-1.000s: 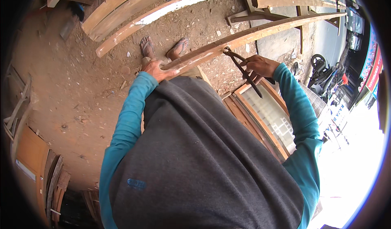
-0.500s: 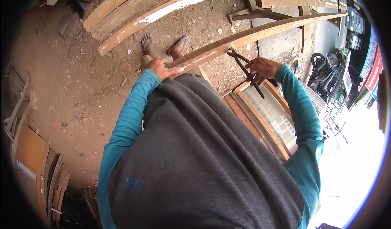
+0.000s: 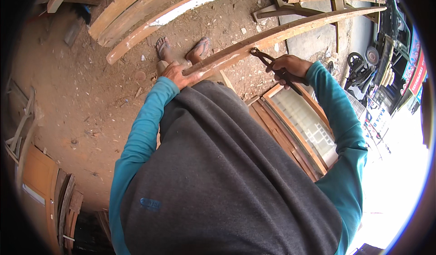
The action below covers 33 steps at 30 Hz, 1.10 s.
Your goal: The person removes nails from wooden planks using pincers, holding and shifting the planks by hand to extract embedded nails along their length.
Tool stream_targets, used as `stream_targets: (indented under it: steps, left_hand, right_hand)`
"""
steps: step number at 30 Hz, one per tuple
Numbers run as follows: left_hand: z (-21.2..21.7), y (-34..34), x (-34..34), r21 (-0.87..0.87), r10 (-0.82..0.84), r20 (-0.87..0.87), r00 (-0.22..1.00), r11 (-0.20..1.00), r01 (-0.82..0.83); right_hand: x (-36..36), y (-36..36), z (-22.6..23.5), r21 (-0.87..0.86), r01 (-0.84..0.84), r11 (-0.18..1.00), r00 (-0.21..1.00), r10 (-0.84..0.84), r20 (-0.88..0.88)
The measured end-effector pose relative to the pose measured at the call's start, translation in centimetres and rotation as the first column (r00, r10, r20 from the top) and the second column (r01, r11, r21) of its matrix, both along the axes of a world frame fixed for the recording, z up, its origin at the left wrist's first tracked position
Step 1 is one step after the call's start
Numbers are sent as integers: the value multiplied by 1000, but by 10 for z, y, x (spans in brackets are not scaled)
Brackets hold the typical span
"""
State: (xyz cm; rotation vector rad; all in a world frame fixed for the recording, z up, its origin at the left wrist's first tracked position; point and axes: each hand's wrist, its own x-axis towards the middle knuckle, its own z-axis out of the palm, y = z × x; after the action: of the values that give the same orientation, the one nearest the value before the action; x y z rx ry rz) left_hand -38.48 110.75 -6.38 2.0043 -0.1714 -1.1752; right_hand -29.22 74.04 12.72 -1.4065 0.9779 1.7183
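Observation:
A long wooden beam slants from near my thighs up to the far right. My left hand is wrapped round its near end. My right hand is closed round the handles of dark metal pincers. The pincers' jaws touch the near side face of the beam, at a small pale spot. Whatever the jaws grip there is too small to make out. The handles lie close together, partly covered by my fingers.
More beams, one with peeling white paint, lie beyond mine. A wooden frame with a glass pane rests at the right. A motorcycle stands farther right. A wooden door panel and scrap boards are at the lower left.
The pincers' handles, spread apart before, have come together in my right hand. That hand has shifted slightly up and left. My left hand keeps its hold on the beam.

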Motion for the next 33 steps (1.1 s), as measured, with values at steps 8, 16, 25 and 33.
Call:
stream_targets:
  steps: [8, 16, 25, 33]
  left_hand:
    - [-6, -2, 0, 29, -113, 28, 993, 993, 112]
    - [-8, -3, 5, 64, -141, -8, 990, 988, 142]
    - [24, -32, 32, -234, 312, 43, 949, 927, -294]
    - [30, -83, 45, -346, 326, -622, 712, 701, -623]
  right_hand:
    - [-70, 63, -15, -149, 582, 800, 806, -543, 235]
    - [-161, 123, -86, -375, 477, 795, 733, -124, 669]
    - [-176, 136, -59, -354, 174, 919, 608, 183, 773]
    - [-157, 116, -17, -281, -91, 955, 598, 278, 751]
